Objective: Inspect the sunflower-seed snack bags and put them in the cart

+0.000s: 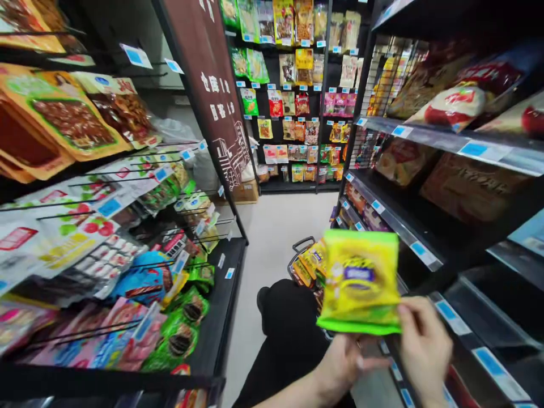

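Note:
A yellow snack bag with bright green top and bottom edges and a purple label hangs upright in front of me, slightly blurred. My right hand pinches its lower right corner between thumb and fingers. Just under the bag's bottom edge is my left hand, its upper part hidden behind the bag. At least one of its fingers stretches out to the right. Behind the bag on the floor stands a shopping basket with a dark handle, holding yellow-orange packets; the bag covers part of it.
Left, a rack of hooks carries hanging snack packs and green bags. On the right, black shelves with blue price tags hold bagged goods. My bent knee is over the aisle floor. A wall display closes the far end.

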Tool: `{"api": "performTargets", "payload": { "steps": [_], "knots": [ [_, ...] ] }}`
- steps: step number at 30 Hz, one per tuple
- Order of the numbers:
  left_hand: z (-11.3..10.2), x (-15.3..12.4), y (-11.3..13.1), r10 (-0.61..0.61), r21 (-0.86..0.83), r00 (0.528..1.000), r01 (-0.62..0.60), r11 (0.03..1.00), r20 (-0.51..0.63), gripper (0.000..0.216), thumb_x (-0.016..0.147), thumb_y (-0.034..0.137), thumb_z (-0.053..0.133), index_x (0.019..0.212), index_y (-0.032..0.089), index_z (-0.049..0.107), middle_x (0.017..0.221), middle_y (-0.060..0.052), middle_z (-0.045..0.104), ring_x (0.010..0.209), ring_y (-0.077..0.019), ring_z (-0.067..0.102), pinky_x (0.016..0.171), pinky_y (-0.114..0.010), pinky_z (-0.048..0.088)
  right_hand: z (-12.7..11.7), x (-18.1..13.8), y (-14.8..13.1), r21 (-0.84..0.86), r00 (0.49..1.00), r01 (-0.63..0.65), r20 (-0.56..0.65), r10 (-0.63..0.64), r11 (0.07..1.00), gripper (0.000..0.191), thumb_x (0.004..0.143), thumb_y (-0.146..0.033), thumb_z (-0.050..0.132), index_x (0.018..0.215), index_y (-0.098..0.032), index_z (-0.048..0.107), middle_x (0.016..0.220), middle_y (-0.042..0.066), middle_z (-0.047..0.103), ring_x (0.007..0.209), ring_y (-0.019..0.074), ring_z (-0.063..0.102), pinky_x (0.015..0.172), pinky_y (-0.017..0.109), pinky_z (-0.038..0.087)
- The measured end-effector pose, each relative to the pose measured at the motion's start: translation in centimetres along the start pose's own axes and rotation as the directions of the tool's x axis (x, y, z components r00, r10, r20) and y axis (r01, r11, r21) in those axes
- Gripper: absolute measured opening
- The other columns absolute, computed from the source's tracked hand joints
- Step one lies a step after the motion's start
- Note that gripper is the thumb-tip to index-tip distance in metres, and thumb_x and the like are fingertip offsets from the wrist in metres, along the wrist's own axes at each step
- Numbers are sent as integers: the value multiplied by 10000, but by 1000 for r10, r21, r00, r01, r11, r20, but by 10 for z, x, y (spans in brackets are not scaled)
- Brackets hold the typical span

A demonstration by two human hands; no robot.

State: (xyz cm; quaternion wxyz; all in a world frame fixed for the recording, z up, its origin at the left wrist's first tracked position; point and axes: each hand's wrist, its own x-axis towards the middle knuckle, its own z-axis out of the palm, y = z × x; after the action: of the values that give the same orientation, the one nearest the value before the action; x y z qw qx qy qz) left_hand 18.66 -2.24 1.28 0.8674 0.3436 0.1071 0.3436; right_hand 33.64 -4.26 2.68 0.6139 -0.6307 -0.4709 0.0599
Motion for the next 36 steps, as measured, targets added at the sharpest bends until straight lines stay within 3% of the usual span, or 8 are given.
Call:
{"api": "performTargets", "payload": {
  "steps": [2,5,9,13,17,22,28,36],
  "knots": [
    [-14,-4,-7,98,-138,956,-140,980,-276,630,666,477,732,1192,197,526,1243,-144,509,1191,-296,457,954,-426,429,33,-29,4,30,991,126,41,-127,992,66,848,-180,507,814,-181,563,758,37,561,742,140,542,696,260,433],
    [-39,-9,-6,80,-149,809,-203,968,-582,531,694,404,734,1129,166,545,1114,-121,596,1090,-264,545,962,-395,438,71,-70,15,158,967,185,147,-208,970,144,830,-97,474,830,-214,558,740,23,570,731,140,560,685,244,454],
    [-65,-14,14,159,43,710,-179,983,-686,574,578,272,818,1066,117,556,1056,-131,632,1019,-289,589,932,-399,471,84,-92,38,242,934,-197,341,106,950,54,815,-229,552,848,-208,588,829,48,621,771,186,610,668,267,489],
    [-76,-18,38,196,182,734,-99,978,-651,596,532,218,821,1056,79,573,1048,-155,640,992,-329,599,918,-438,483,68,-63,60,370,806,-592,302,510,716,433,752,-420,634,1132,-240,527,1127,77,580,1038,246,563,836,330,478],
    [-86,-24,48,119,173,767,-10,985,-630,586,548,240,807,1065,84,580,995,-146,658,986,-340,601,905,-460,485,46,-21,59,470,711,-699,542,448,539,450,819,-522,500,1150,-222,555,1053,105,584,962,232,579,780,316,490],
    [-103,-30,43,98,221,765,58,974,-636,571,531,275,816,1023,81,599,962,-148,664,937,-342,618,861,-456,507,45,1,42,176,650,-694,570,502,698,373,727,-457,659,986,-190,625,947,91,616,874,214,590,752,275,488],
    [-115,-41,44,81,287,790,123,950,-607,551,566,291,800,1030,75,595,950,-150,664,885,-312,635,851,-437,512,61,-4,38,119,591,-730,604,535,673,316,752,-465,636,848,-165,610,799,47,601,702,144,553,614,204,436],
    [-125,-47,50,22,252,774,179,951,-633,495,589,286,788,991,71,595,921,-138,673,829,-276,649,749,-364,550,78,-19,36,320,483,-870,701,524,374,200,779,-382,632,875,-211,593,804,6,572,684,112,510,601,183,413]
  ]
}}
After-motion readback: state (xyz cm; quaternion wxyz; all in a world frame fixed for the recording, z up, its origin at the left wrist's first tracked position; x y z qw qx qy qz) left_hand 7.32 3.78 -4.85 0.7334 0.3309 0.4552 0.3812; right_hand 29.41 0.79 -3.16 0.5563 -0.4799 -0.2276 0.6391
